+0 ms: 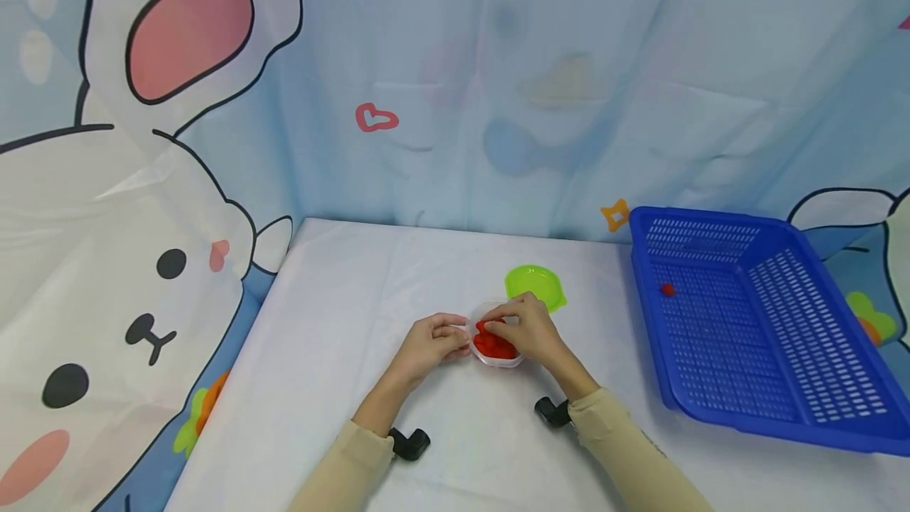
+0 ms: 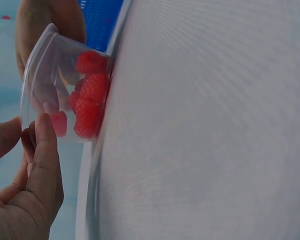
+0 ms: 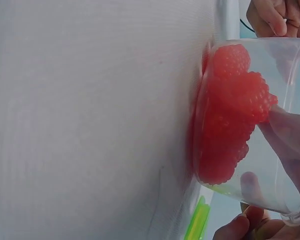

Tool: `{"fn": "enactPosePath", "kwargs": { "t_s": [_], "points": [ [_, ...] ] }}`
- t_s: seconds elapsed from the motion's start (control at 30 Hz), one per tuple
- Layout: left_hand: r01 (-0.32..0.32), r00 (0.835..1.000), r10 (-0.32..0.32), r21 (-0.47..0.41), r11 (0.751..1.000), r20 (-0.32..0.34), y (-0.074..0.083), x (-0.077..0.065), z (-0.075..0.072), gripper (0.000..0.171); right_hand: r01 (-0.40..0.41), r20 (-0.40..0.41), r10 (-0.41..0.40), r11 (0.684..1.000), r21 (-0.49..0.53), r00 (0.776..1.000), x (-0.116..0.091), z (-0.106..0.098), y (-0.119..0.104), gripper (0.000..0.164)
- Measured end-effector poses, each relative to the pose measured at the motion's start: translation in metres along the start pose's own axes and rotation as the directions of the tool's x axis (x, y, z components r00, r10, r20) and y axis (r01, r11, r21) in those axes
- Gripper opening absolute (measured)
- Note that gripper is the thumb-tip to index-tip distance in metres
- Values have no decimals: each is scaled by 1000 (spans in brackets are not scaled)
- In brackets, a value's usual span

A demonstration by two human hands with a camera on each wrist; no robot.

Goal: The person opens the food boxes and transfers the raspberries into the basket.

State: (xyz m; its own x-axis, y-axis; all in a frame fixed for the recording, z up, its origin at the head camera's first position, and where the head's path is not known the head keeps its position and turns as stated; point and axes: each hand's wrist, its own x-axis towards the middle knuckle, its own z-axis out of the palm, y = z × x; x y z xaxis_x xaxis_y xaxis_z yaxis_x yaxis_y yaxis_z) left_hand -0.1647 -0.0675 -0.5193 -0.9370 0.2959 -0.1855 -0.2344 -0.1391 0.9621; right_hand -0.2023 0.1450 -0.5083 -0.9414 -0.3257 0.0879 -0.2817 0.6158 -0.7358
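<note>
A clear plastic container (image 1: 498, 363) stands on the white table with several red raspberries (image 2: 90, 105) inside. My left hand (image 1: 429, 344) is at its left side, thumb and fingers pinching the rim in the left wrist view. From the right, my right hand (image 1: 532, 330) reaches down into the container. Its fingertips pinch one raspberry (image 3: 262, 97) above the others, seen through the clear wall. Just behind the container lies a bright green lid (image 1: 535, 284).
At the right stands a large blue slatted basket (image 1: 657, 354) with one small red raspberry (image 1: 668, 289) in it. A light blue curtain (image 1: 455, 101) with cartoon prints hangs along the table's back edge.
</note>
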Motion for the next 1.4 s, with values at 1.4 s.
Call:
{"fn": "enactPosePath", "kwargs": {
  "t_s": [1.4],
  "points": [
    [15, 1000, -15, 36, 999, -16, 0, 0, 1, 35, -46, -164, 58, 996, 76, 985, -29, -88, -25, 19]
  ]
}}
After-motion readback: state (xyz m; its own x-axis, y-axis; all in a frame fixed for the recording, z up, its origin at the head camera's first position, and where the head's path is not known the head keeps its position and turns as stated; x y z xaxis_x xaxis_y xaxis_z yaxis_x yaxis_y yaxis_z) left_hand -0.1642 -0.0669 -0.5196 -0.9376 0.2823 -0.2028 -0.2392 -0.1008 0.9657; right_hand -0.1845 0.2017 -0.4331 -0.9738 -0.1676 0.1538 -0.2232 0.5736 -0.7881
